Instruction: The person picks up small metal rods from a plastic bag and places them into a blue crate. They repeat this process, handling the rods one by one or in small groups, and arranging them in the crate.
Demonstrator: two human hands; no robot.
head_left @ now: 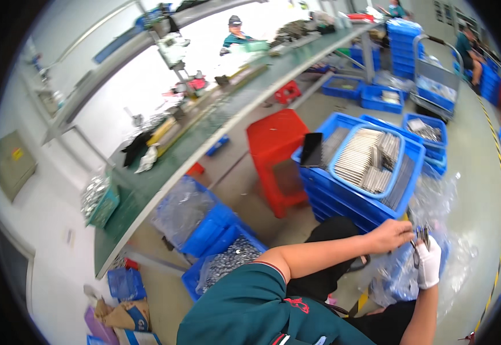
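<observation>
My right hand [428, 264], in a white glove with bare fingertips, is closed around a small bunch of slim, dark metal pieces [422, 233] that stick up from its fingers. Just left of it is my bare left hand [389, 236], its fingers curled together; anything inside them is too small to make out. Beyond both hands, a light-blue tray [337, 171] holds rows of slim metal parts [358, 150] and a looser pile of them. That tray rests on a stack of blue crates [342, 201]. Clear plastic bags [385, 282] lie beneath and around my hands.
A black phone [312, 149] lies on the crate's left corner. Left of the stack stands a red stool [276, 135]. A long green workbench [141, 192] runs along the left, with a blue bin of metal pieces [236, 256] below it. A cart [434, 98] stands farther back.
</observation>
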